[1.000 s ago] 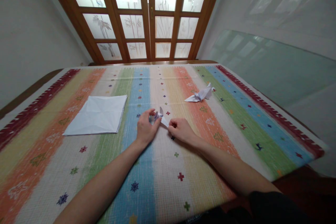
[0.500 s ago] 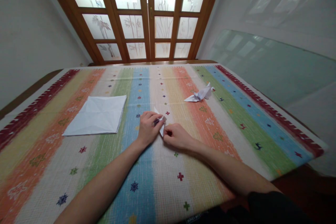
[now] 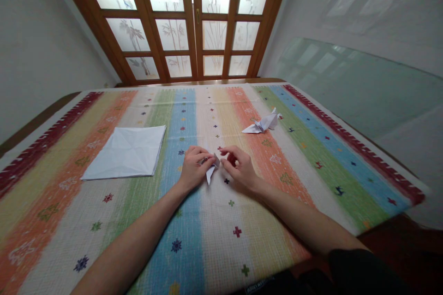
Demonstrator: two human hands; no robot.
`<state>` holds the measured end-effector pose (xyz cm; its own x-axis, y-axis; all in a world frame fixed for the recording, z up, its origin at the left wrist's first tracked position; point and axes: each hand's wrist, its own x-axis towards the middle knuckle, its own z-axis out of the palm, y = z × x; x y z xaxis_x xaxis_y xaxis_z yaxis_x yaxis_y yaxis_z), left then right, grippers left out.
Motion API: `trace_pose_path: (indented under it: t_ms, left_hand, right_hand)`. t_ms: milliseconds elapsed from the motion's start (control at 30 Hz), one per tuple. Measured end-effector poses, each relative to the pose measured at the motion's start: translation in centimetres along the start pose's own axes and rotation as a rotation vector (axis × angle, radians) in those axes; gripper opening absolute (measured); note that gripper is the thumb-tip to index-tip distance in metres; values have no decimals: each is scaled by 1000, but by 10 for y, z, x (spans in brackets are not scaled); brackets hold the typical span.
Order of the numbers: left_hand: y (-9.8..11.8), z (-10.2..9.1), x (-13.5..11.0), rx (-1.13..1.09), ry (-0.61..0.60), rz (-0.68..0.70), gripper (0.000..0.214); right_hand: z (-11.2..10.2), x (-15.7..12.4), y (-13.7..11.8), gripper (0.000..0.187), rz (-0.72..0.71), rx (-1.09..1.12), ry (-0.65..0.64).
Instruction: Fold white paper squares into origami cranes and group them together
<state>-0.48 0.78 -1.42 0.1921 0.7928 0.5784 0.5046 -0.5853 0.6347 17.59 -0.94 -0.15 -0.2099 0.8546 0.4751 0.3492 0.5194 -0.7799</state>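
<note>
My left hand (image 3: 195, 166) pinches a small folded white paper (image 3: 210, 174) over the middle of the striped tablecloth. Much of that paper is covered by the fingers; a pointed end sticks out below the thumb and a small flap shows at the right. Just right of the flap, my right hand (image 3: 240, 166) has its thumb and forefinger parted, with nothing visible between them. A finished-looking white paper crane (image 3: 263, 123) rests farther off to the right. On the left lies a stack of square white paper sheets (image 3: 126, 153), with creases on the top sheet.
A striped, patterned tablecloth (image 3: 273, 216) covers the table. Beyond the far edge stand wooden doors (image 3: 194, 41) with frosted panes. A pale glass panel (image 3: 346, 83) leans along the right wall. The near table edge runs close to my body.
My right hand has come off the folded paper, opened its fingers and risen slightly to the right. The paper has turned in my left hand, its point now facing down toward me.
</note>
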Motion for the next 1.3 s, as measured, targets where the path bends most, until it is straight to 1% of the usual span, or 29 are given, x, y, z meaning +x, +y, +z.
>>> trace_pose_path:
  t_ms: [33, 100, 167, 233, 300, 467, 633, 733, 867, 1000, 1100, 1200, 1300]
  left_hand:
    - [1, 0, 0, -11, -22, 7, 16]
    - [2, -1, 0, -23, -56, 23, 16]
    - [2, -1, 0, -21, -78, 31, 15]
    - [2, 0, -1, -17, -93, 36, 16]
    - [2, 0, -1, -17, -103, 44, 17]
    - [2, 1, -1, -18, -94, 54, 16]
    - [3, 1, -1, -15, -102, 45, 16]
    - [3, 1, -1, -9, -104, 32, 16]
    - [3, 2, -1, -5, -87, 38, 14]
    - [5, 3, -2, 0, -63, 34, 13]
    - [8, 4, -2, -16, -35, 33, 13]
    - [9, 5, -2, -40, -8, 30, 15]
    - [9, 6, -3, -47, 20, 34, 16]
  right_hand:
    - [-2, 1, 3, 23, -48, -16, 25]
    - [-5, 2, 6, 31, -155, -52, 7]
    - [-5, 2, 8, 34, -232, -80, -47]
    - [-5, 2, 9, 33, -275, -96, -88]
    - [-5, 1, 10, 30, -288, -107, -99]
    - [-9, 2, 13, 23, -329, -168, -73]
    - [-14, 4, 21, 13, -278, -195, -99]
    - [-13, 4, 23, 13, -266, -180, -73]
    - [-10, 3, 19, 16, -255, -204, -27]
    - [-8, 2, 13, 15, -227, -137, 16]
    - [-7, 3, 11, 13, -250, -115, 7]
    - [-7, 4, 10, 16, -302, -122, -3]
    - [-7, 3, 9, 18, -366, -144, 29]
